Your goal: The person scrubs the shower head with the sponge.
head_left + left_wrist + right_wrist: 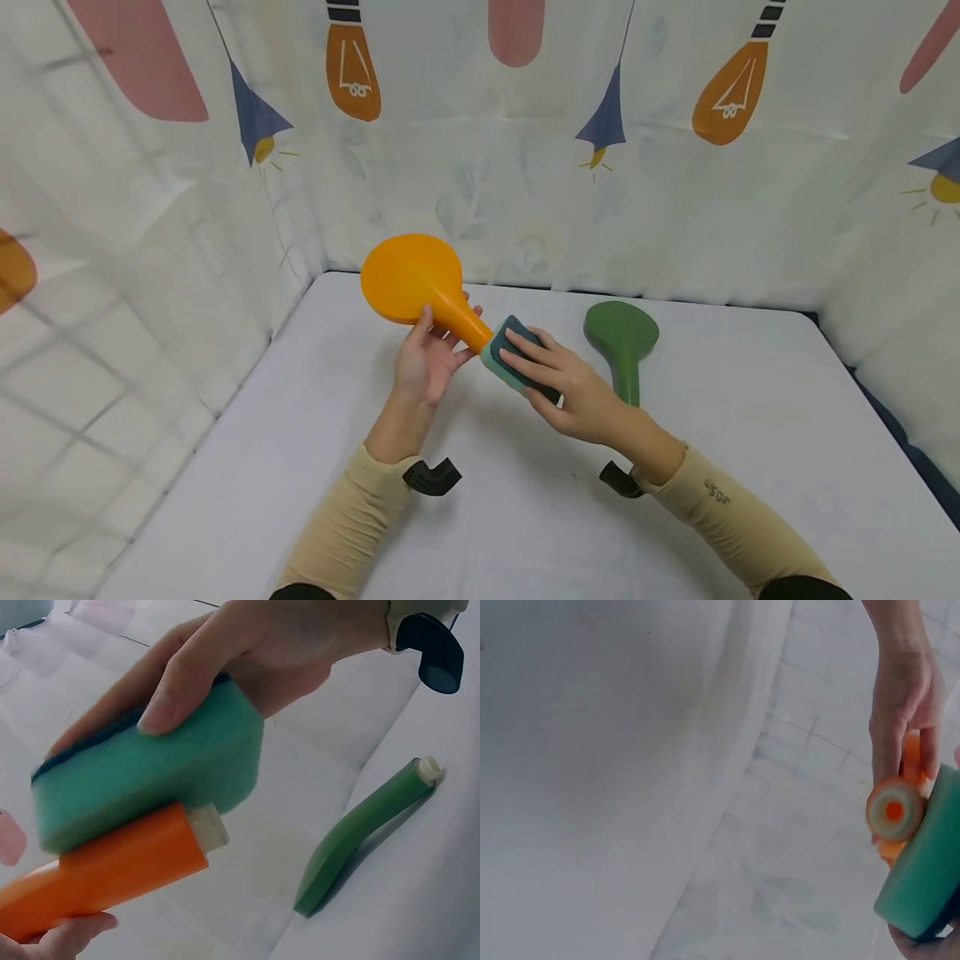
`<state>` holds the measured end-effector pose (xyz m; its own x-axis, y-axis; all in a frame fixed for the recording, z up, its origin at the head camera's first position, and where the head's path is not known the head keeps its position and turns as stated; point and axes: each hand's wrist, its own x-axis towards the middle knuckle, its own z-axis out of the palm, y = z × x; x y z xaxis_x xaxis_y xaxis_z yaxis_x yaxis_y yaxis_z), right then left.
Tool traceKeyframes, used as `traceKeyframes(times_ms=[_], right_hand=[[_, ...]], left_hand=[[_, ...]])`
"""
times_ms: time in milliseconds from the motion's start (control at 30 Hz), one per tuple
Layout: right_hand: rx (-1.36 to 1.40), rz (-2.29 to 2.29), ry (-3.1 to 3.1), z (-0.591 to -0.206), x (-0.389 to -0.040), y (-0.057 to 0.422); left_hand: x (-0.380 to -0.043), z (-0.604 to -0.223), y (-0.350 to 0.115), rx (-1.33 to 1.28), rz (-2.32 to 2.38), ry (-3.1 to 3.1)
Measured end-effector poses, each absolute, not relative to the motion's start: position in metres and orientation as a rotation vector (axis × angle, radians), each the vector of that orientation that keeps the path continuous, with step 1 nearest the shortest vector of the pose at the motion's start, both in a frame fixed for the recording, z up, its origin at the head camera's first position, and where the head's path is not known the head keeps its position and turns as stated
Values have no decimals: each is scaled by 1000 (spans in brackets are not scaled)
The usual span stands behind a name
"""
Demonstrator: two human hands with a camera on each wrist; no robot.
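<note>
An orange shower head (412,279), with a broad round head and a slim handle, is up above the table. My left hand (429,362) grips it where the handle meets the head, some fingers hidden behind. My right hand (573,387) holds a sponge (495,358), light green with a dark scouring layer under the fingers. The sponge's soft side lies along the handle's lower end, as the left wrist view shows. A white threaded stub (208,829) sticks out of that end. In the right wrist view the round opening (894,811) of the handle faces the camera.
A green shower head (621,329) lies on the white table (525,517) beyond my right forearm, which hides its handle end. White printed curtains (480,192) enclose the table at the back and sides. A black camera mount (432,477) sits at my left wrist.
</note>
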<state>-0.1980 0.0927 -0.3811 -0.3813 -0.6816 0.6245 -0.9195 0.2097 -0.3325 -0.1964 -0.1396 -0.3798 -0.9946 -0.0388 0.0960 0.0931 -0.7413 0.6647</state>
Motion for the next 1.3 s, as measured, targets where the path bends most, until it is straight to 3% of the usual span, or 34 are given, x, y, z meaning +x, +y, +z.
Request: traceKeyframes(times_ms=[300, 600, 1067, 1300], right_hand=[[1355, 509, -2110, -371, -195, 57], [1468, 199, -2076, -374, -193, 62], [1483, 1002, -2104, -384, -217, 88], [1494, 1036, -2076, -377, -224, 70]], left_hand=[[-196, -389, -124, -42, -2854, -1226], [-197, -383, -132, -49, -2831, -1197], [-199, -378, -142, -147, -2836, -1229], [-198, -386, -134, -104, -2829, -1347]])
